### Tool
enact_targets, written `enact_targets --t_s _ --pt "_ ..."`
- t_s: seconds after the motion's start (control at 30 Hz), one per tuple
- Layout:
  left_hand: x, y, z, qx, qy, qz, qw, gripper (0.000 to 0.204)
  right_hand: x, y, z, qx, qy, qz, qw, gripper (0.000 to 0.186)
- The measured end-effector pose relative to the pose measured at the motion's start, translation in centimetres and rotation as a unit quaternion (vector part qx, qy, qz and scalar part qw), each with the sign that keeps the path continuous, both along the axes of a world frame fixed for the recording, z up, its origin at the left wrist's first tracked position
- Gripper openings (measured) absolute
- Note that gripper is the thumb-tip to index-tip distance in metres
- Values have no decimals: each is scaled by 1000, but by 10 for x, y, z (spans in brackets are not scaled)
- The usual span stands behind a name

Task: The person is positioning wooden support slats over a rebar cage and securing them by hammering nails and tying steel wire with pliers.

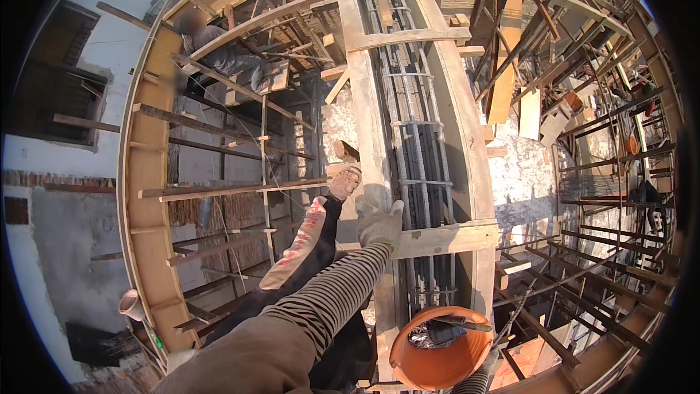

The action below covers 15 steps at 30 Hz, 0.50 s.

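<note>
In a grey work glove, my left hand (pixel 379 225) grips the left formwork board (pixel 373 153), thumb up, beside a wooden crosspiece (pixel 446 239). Between that board and the right formwork board (pixel 458 113) runs a cage of steel rebar (pixel 417 153) tied with stirrups. Close to me at the bottom is a round orange bucket (pixel 408 368). Inside it lie a dark-handled tool (pixel 445 330) and a loose bundle of thin metal pieces. My right hand (pixel 490 359), mostly hidden behind the bucket, is at its right side and seems to hold it.
My foot (pixel 344 183) stands on timber left of the beam form. Thin timber struts (pixel 211 190) cross open drops on both sides. Another person (pixel 226 51) sits among the timbers at the upper left. Loose planks (pixel 507 58) lean at the upper right.
</note>
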<state>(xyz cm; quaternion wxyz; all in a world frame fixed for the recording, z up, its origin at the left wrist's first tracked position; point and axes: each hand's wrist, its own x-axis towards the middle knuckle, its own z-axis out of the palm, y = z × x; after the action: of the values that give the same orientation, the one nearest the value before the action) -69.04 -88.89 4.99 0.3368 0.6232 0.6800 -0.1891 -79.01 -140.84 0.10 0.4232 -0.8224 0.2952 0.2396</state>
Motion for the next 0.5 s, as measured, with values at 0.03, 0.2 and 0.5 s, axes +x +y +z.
enact_targets --t_s 0.03,0.2,0.5 --pt "-5 1 -6 -8 -2 -3 1000 115 2 1 1 -4 7 1 1000 31" --pt "-3 2 -8 63 34 -39 997 119 27 4 16 -43 28 31 998 34" --pt "1 17 -22 -6 64 -20 998 113 276 269 90 -129 -147 262 945 43"
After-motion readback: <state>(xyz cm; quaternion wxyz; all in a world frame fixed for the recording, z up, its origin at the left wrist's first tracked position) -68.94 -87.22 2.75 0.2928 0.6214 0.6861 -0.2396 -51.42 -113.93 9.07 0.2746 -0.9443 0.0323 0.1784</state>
